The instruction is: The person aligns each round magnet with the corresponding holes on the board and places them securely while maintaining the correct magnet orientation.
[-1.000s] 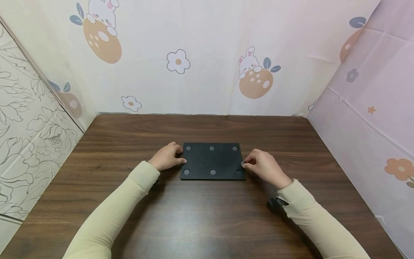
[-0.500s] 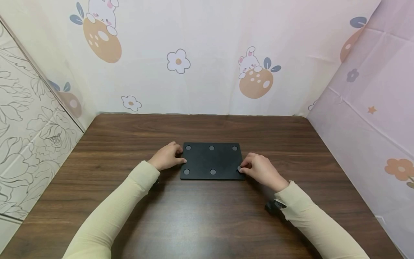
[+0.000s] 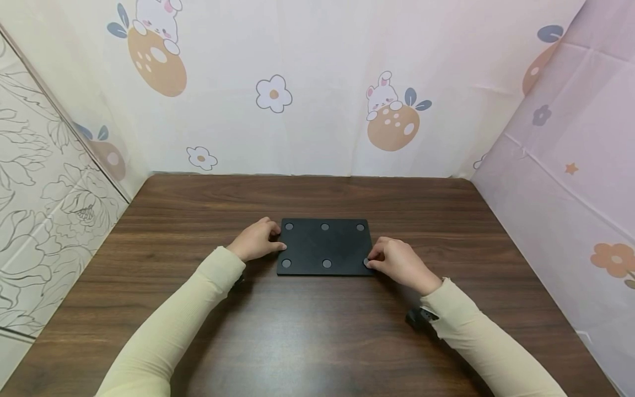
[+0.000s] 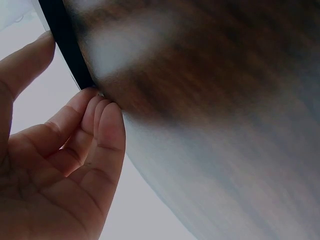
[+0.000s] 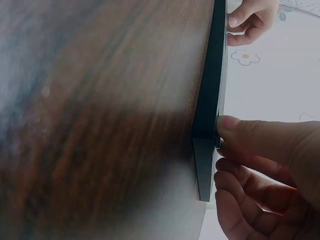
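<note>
A flat black rectangular board (image 3: 324, 245) lies on the wooden table, with round grey discs set in circular recesses along its far and near sides. My left hand (image 3: 254, 241) holds the board's left edge, thumb on top and bent fingertips against the side, as the left wrist view (image 4: 65, 150) also has it. Over the near right corner, my right hand (image 3: 401, 262) pinches a small grey disc (image 3: 366, 263) between thumb and forefinger. In the right wrist view that disc (image 5: 218, 142) is at the board's top surface, partly hidden by the thumb.
The brown wood-grain table (image 3: 297, 331) extends around the board on all sides. A patterned curtain (image 3: 317, 132) rises behind it, and similar cloth (image 3: 560, 209) hangs at the right. A floral panel (image 3: 54, 220) stands at the left. A dark wrist device (image 3: 419, 317) shows beneath the right sleeve.
My right hand has carried the disc from beside the board's right edge leftward and nearer, onto the near right corner recess. The left hand and the board look unmoved.
</note>
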{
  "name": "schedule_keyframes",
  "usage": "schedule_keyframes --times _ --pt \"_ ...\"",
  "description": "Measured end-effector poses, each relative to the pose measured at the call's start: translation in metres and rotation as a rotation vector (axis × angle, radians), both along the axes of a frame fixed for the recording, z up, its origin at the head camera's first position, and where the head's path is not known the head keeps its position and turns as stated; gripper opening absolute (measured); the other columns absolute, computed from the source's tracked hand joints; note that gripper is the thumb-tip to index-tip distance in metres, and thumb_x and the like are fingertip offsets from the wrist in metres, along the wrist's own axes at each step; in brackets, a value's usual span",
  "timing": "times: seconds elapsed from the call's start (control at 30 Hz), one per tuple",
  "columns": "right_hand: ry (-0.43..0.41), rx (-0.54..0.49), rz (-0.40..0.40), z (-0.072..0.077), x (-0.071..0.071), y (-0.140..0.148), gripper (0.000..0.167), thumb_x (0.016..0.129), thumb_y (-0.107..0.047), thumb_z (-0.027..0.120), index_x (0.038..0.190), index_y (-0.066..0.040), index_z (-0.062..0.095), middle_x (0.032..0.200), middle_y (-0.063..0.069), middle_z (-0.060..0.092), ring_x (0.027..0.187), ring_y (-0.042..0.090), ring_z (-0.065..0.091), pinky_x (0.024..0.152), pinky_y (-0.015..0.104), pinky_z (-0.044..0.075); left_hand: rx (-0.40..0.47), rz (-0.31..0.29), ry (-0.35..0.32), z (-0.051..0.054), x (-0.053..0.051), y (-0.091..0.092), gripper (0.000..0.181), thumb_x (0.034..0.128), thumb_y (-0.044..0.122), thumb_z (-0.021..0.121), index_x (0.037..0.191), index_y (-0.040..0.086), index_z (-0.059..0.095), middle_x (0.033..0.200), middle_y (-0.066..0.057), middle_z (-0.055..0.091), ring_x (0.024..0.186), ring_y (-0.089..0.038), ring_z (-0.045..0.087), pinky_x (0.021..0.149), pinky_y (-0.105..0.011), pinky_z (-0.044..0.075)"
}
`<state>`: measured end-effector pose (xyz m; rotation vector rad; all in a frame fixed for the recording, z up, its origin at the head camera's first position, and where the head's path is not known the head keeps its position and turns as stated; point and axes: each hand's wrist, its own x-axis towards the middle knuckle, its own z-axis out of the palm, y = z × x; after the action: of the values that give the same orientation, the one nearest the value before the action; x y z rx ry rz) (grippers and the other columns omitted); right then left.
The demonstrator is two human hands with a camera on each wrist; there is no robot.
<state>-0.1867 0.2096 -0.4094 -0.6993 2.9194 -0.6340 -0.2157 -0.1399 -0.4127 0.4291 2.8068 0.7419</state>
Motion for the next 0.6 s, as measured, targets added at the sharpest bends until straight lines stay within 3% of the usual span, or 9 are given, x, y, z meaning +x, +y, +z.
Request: schedule_keyframes --times 0.6 --pt "-0.012 0.01 0.002 0.0014 0.0011 -0.0008 0.006 0.084 -0.017 0.078 0.087 -0.013 0.075 0.084 -0.004 0.063 0.071 0.006 0.06 0.064 0.027 0.051 0.0 -0.002 -0.001 0.0012 -0.0004 -0.0008 0.048 0.0886 0.03 0.073 0.124 -0.001 0.062 0.121 -0.013 0.058 0.114 -0.029 0.059 0.101 -0.044 0.048"
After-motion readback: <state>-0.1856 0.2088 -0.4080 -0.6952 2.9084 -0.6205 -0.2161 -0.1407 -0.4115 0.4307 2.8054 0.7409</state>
